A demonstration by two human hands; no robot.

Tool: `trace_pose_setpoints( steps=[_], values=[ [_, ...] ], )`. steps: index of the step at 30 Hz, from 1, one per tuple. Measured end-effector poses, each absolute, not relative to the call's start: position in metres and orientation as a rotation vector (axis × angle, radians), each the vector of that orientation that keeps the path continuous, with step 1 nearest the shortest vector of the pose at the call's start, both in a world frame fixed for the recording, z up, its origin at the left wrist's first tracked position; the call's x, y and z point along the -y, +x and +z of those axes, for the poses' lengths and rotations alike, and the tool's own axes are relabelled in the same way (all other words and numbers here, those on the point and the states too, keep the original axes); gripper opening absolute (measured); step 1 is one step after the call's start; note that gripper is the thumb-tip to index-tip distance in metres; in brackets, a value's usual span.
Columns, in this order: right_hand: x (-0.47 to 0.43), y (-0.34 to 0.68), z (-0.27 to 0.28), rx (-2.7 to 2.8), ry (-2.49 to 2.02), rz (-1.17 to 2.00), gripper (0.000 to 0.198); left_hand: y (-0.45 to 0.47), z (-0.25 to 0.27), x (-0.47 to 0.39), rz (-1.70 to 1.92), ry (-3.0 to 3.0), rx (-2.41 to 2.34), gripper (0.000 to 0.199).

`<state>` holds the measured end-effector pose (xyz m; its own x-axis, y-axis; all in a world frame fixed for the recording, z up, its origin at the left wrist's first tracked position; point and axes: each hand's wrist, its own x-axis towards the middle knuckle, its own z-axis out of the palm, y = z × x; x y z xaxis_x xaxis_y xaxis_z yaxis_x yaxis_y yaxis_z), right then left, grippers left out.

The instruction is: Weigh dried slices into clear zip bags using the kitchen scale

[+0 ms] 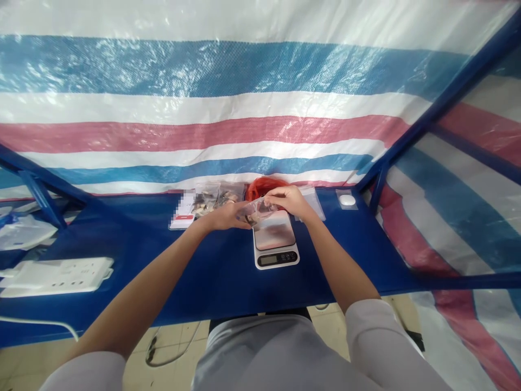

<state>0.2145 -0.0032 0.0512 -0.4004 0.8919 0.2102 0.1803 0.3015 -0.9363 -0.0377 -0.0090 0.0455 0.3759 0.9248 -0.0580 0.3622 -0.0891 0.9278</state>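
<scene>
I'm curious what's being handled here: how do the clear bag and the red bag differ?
The clear bag is see-through; the red bag is vivid orange-red. The clear bag is in the left-hand grip and right-hand grip; the red bag sits behind the scale. Both look like flimsy plastic.

A striped sheet (244, 68) in white, blue and red hangs behind the blue tabletop (134, 233), creased and shiny where light catches it. Blue bars of a frame (431, 118) slant down at both sides. On the left lies a white power strip (81, 274) (its sockets face upward), with a pale cord (44, 321) near the table's front edge and crumpled, whitish plastic packaging (26, 232) farther back. Toward the right end sits a small, rounded white object (347, 200) on a clear square. Below, pale tiles (171, 338) cover the floor.
</scene>
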Motion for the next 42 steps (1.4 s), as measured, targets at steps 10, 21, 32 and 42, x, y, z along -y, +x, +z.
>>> trace_pose_setpoints(
  steps=[10, 21, 32, 42],
  values=[
    [-0.021, 0.233, 0.028, 1.404, -1.043, 1.111, 0.032, -0.031, 0.073, -0.003, 0.330, 1.995, -1.235, 0.044],
    [-0.030, 0.226, 0.031, 1.431, -1.073, 1.003, 0.029, 0.003, 0.119, -0.030, 0.011, 2.221, -1.355, 0.034],
    [-0.053, 0.237, 0.003, 1.270, -1.056, 1.258, 0.027, 0.001, 0.135, -0.060, -0.074, 2.282, -1.621, 0.030],
    [-0.062, 0.241, 0.007, 1.035, -1.180, 1.292, 0.039, 0.006, 0.134, -0.077, -0.068, 2.380, -1.661, 0.026]
  ],
)
